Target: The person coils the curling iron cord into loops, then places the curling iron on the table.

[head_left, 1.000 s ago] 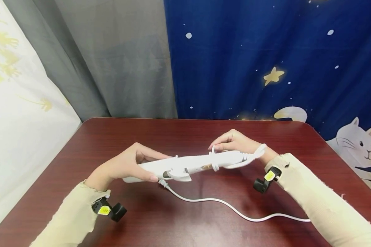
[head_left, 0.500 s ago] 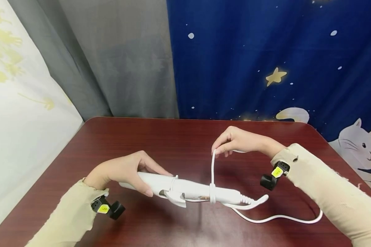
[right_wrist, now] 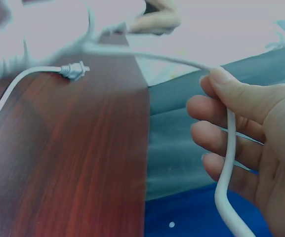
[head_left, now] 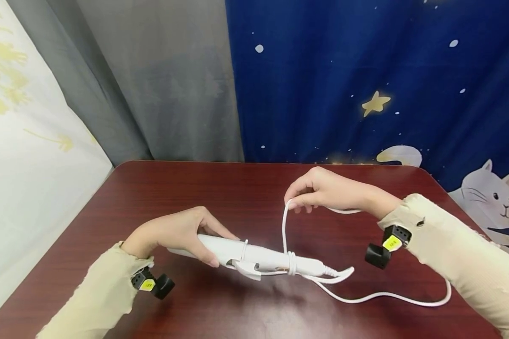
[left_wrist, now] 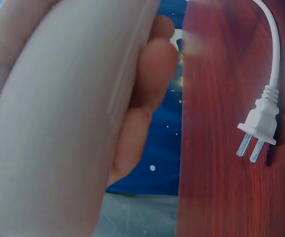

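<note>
My left hand grips the thick end of a white curling iron, thumb on the near side and fingers on the far side. A small lever sticks out from its middle, and the white power cord is wound around its narrower right end. With thumb and forefinger, my right hand pinches the cord above and behind that end, so a length runs up from the windings. In the right wrist view the cord passes down across the palm side. The two-pin plug lies near the table surface in the left wrist view.
A dark red wooden table lies beneath both hands. Loose cord loops near the right forearm. Behind the table hang a grey curtain and a blue starry one; a white cloth is at left.
The curling iron has come down and tilted, its cord end now lower. My right hand has risen slightly and draws a length of cord up from the windings.
</note>
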The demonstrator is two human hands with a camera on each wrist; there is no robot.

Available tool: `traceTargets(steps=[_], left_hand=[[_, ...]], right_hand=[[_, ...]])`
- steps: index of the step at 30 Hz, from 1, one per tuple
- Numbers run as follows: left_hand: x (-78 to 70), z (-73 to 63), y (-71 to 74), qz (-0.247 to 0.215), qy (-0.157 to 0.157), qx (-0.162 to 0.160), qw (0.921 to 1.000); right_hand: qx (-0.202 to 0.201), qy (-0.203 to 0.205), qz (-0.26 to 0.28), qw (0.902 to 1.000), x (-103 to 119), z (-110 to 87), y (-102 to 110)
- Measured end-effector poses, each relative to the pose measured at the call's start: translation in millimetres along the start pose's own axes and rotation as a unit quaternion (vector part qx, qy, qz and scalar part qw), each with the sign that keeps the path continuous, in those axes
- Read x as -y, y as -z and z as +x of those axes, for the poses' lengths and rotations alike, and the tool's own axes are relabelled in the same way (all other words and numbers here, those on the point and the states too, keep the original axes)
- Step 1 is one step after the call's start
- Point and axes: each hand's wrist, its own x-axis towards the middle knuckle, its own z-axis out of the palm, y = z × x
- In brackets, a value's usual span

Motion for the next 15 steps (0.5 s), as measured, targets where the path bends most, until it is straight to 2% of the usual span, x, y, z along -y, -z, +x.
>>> traceTargets(steps=[4, 9, 15], left_hand=[[4.0, 1.8, 4.5, 0.04, 0.019, -0.05, 0.9978], [12.0, 2.0, 8.6, 0.082, 0.053, -0.133, 0.9864], [14.6, 4.3, 8.0, 0.063, 0.062, -0.213, 0.973]], right_hand=[[-0.028, 0.023, -0.027, 0.999, 9.9, -0.6, 3.3], [-0.064, 0.038, -0.046, 0.9961, 17.2, -3.8, 7.4], [-0.114, 0.038, -0.067, 0.9904, 18.2, -13.0, 7.3]])
